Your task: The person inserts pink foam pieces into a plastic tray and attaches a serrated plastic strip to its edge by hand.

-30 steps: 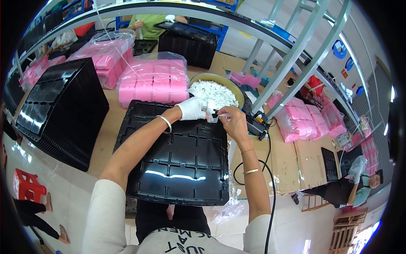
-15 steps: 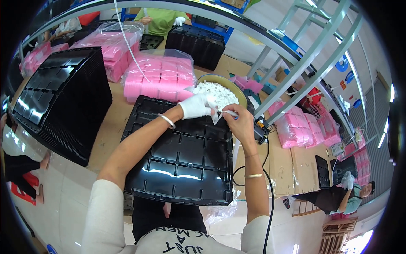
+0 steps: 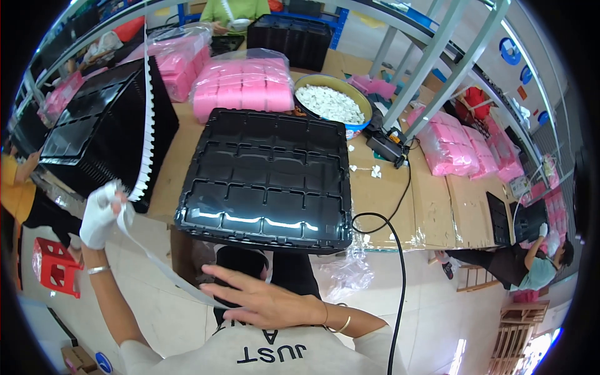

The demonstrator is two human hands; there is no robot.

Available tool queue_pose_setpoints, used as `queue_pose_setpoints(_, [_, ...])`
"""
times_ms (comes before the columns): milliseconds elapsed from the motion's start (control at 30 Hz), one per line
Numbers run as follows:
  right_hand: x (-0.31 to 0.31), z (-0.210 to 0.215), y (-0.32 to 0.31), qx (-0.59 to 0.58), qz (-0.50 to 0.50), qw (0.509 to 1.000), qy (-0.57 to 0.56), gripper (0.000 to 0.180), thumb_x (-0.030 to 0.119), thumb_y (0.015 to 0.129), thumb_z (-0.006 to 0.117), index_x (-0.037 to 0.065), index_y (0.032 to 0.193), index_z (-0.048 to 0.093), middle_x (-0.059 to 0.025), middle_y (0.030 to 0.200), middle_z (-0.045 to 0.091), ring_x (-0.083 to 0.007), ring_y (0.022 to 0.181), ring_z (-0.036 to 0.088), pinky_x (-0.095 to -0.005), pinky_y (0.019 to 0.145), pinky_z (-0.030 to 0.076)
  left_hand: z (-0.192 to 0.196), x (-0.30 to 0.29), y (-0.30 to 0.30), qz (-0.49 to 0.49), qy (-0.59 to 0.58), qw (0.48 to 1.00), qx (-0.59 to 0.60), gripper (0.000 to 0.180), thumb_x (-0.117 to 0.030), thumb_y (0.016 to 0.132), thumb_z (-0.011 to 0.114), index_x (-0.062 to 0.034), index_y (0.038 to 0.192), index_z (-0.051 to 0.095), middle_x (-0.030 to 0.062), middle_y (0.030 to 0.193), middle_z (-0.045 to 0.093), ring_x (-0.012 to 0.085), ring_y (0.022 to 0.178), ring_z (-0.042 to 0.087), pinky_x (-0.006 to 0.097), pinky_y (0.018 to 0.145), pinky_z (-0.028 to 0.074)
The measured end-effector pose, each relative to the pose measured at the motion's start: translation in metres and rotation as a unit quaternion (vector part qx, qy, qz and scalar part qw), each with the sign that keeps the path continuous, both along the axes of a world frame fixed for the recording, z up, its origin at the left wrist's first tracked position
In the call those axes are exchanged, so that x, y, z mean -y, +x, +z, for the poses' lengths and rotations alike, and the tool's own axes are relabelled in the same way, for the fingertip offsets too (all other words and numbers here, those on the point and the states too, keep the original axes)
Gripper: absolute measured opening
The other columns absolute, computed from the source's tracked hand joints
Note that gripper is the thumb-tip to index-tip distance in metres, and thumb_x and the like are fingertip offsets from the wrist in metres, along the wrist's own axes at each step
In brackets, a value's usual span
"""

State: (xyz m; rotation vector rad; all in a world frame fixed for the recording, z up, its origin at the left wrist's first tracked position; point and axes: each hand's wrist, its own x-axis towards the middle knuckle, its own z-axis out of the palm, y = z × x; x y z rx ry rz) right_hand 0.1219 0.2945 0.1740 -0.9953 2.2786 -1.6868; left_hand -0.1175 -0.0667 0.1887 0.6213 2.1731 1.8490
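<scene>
My left hand (image 3: 100, 215), in a white glove, is raised at the left and grips a long white notched strip (image 3: 147, 119) that runs up toward the top of the view and down toward my lap. Low in the middle, my bare right hand (image 3: 265, 303) has its fingers spread, and the strip's lower end passes under them. A black moulded tray (image 3: 269, 172) with several compartments lies on the table in front of me, apart from both hands. Behind it stands a round bowl (image 3: 331, 103) of small white pieces.
A stack of black trays (image 3: 94, 134) stands at the left. Bags of pink items (image 3: 244, 87) lie behind the tray and at the right (image 3: 453, 147). A black cable (image 3: 400, 250) hangs off the table edge from a small device (image 3: 389, 147). Other people work at the far side and at the right.
Both hands have pulled back from the bowl's edge toward my body. My left hand swung out to the left with the white strip, and my right hand dropped low.
</scene>
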Motion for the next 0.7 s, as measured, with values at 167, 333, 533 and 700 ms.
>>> queue_pose_setpoints(167, [-0.033,0.022,-0.015,-0.063,-0.154,0.986,0.011,0.032,0.008,0.093,0.068,0.003,0.124,0.067,-0.0185,0.138,0.059,-0.0333,0.123,0.061,-0.0394,0.103,0.051,-0.050,0.098,0.064,0.150,-0.290,0.944,0.056,0.024,-0.013,0.081,0.076,0.0041,0.098,0.071,0.0019,0.082,0.069,0.0121,0.079,0.067,0.027,0.077,0.054])
queue_pose_setpoints(333, [-0.071,0.031,-0.109,-0.123,-0.330,0.933,-0.069,0.024,0.008,0.094,0.066,0.001,0.117,0.071,-0.0115,0.117,0.072,-0.0176,0.095,0.071,-0.0317,0.086,0.055,-0.123,0.139,0.081,0.251,-0.334,0.906,0.063,0.031,-0.005,0.075,0.074,0.0049,0.105,0.071,0.0102,0.089,0.072,0.0169,0.087,0.069,0.027,0.084,0.053])
queue_pose_setpoints(533, [-0.160,0.007,-0.276,-0.189,-0.467,0.859,0.095,0.019,0.011,0.090,0.068,0.004,0.105,0.077,-0.0107,0.090,0.076,-0.0186,0.084,0.072,-0.0320,0.080,0.056,-0.113,0.036,0.083,0.482,-0.198,0.830,-0.198,0.033,-0.002,0.087,0.066,-0.0022,0.120,0.066,0.0123,0.102,0.073,0.0181,0.099,0.070,0.031,0.086,0.055])
queue_pose_setpoints(700, [-0.208,-0.014,-0.348,-0.144,-0.470,0.816,0.304,0.022,0.015,0.082,0.074,0.013,0.103,0.079,-0.0150,0.100,0.076,-0.0356,0.096,0.072,-0.0444,0.088,0.057,-0.024,-0.125,0.058,0.206,0.096,0.973,-0.044,0.012,-0.005,0.098,0.063,0.0026,0.103,0.071,0.0083,0.095,0.071,0.0141,0.084,0.070,0.028,0.075,0.055])
